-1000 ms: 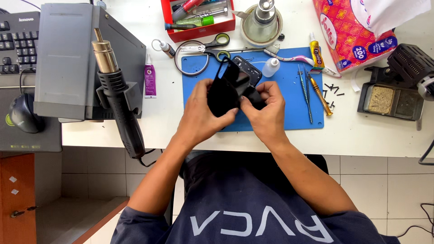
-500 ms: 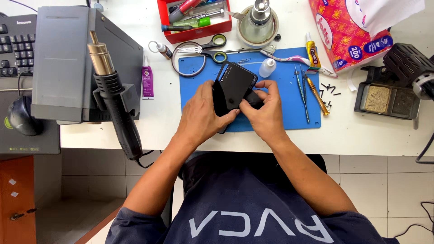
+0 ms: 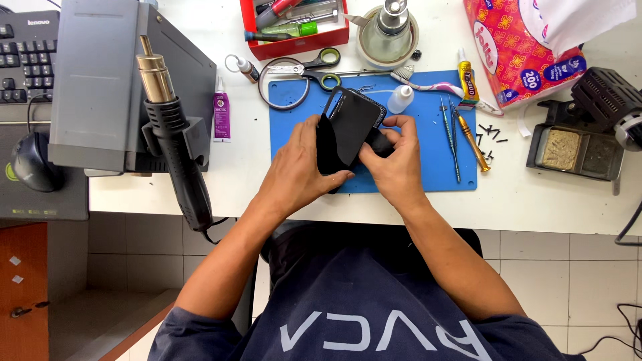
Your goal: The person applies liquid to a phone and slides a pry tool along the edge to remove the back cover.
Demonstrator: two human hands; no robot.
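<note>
white desk (image 3: 548,207): carries everything listed, tiled floor below its near edge.
grey station box (image 3: 100,80): far left of the desk, a hot air gun (image 3: 175,144) with brass nozzle docked in a holder on its side.
tissue pack (image 3: 528,50): red and patterned, far right corner, white tissue sticking out.
blue mat (image 3: 428,167): centre of the desk, under both hands.
red tray (image 3: 294,33): behind the mat, holding pens and tools.
soldering stand (image 3: 578,147): black, right of the mat, with a sponge pad.
black phone (image 3: 351,124): held tilted just above the mat, dark face up, between the two hands.
left hand (image 3: 301,167): closed on the phone's left edge and a black case part beside it.
right hand (image 3: 394,164): fingers curled, gripping the phone's lower right corner.
scissors (image 3: 311,67): behind the mat, beside a wire loop.
tweezers (image 3: 449,137) and a brass-handled screwdriver (image 3: 471,140): lying on the mat's right strip.
small white bottle (image 3: 401,98): just right of the phone.
</note>
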